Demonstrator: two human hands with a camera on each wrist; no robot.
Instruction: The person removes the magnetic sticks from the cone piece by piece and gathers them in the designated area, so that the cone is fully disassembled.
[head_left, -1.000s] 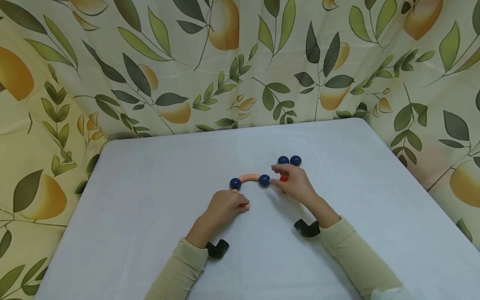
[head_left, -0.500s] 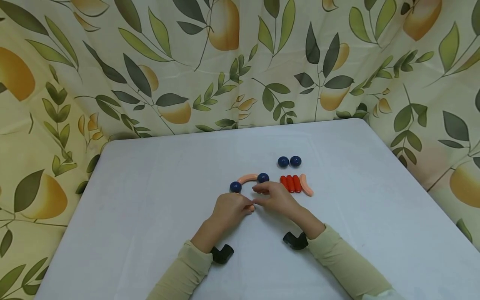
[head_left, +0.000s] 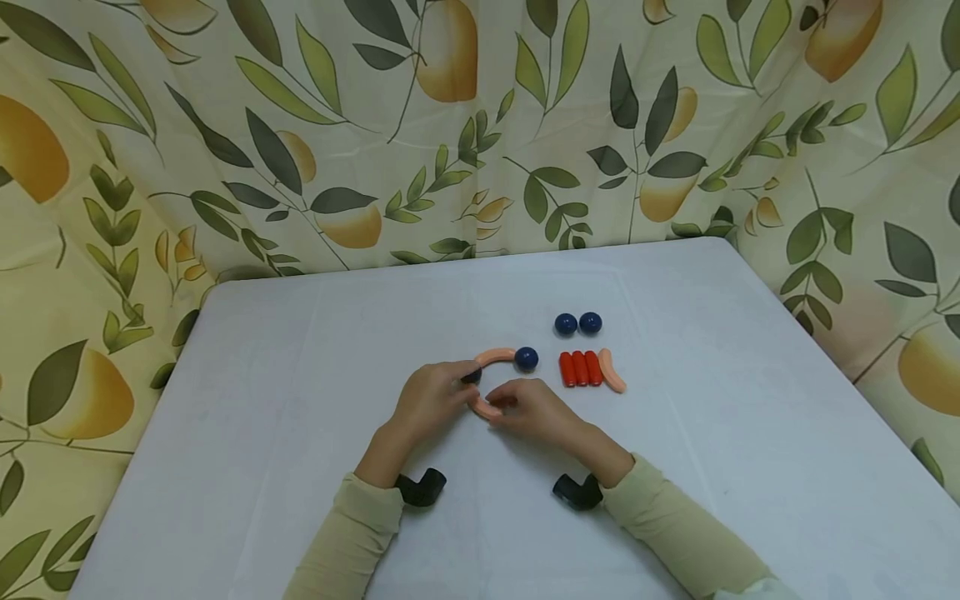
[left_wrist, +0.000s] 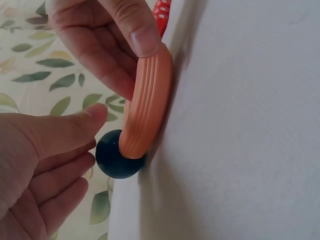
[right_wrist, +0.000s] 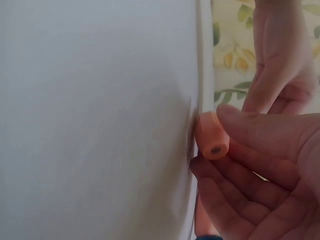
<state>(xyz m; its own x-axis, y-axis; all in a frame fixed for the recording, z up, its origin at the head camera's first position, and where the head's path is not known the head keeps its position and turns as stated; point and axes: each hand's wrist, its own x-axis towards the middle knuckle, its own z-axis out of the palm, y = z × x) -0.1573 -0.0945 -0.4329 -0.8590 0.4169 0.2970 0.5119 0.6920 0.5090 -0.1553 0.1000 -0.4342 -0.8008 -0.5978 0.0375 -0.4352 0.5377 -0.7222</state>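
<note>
Fingers of the right hand (head_left: 537, 412) pinch a curved orange rod (left_wrist: 150, 102); the left hand (left_wrist: 42, 152), fingers loosely parted, lies beside the adjoining dark-blue ball (left_wrist: 111, 157).

Ridged orange arc (left_wrist: 150, 100) was pinched at upper end by right hand (left_wrist: 95, 45); lower end was seen against dark ball (left_wrist: 112, 160), left hand (left_wrist: 30, 155) held just beside it. White-dotted red item (left_wrist: 162, 15) was partly hidden.
</note>
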